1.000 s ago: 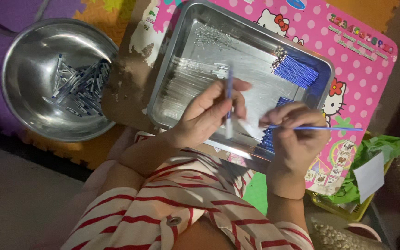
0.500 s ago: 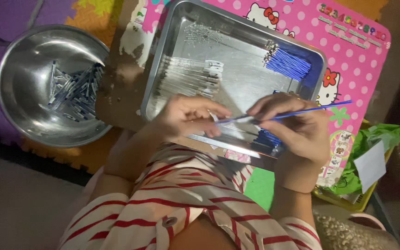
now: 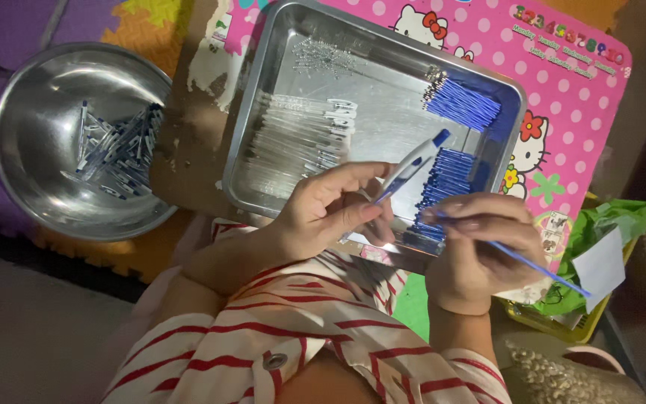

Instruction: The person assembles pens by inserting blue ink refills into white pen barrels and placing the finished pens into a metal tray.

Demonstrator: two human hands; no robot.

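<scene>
Person seated low, working over a rectangular steel tray (image 3: pixel 263 135) that sits on a pink cartoon-print board (image 3: pixel 577 97). Left hand (image 3: pixel 330 213) is closed around a clear pen barrel (image 3: pixel 407 168) with a blue tip, pinched between thumb and fingers and angled up and to the right, tip lifted above the tray; the tilt seems meant to present the barrel's open end toward the other hand. Right hand (image 3: pixel 480 247) is closed on a thin blue refill (image 3: pixel 540 271), gripped near one end so the long part trails off down to the right, past the tray's edge; the near end points back toward the barrel, the two close but apart. The tray looks sorted by part: a row of clear barrels (image 3: pixel 293 146) lies left of centre, one bundle of blue refills (image 3: pixel 463 103) at the far right corner, a second stack of blue refills (image 3: pixel 439 187) just under and beside the right hand, likely kept there for a short reach. A small scatter of tiny metal bits (image 3: pixel 323 56) sits at the far edge; too small to identify. Well to the left, apart from the tray, a round steel bowl (image 3: pixel 31 172) holds a loose heap of pens (image 3: pixel 117 153) with blue and clear parts, probably the finished pile. Green plastic bag (image 3: pixel 607 224) at the far right, with a white slip on it.
</scene>
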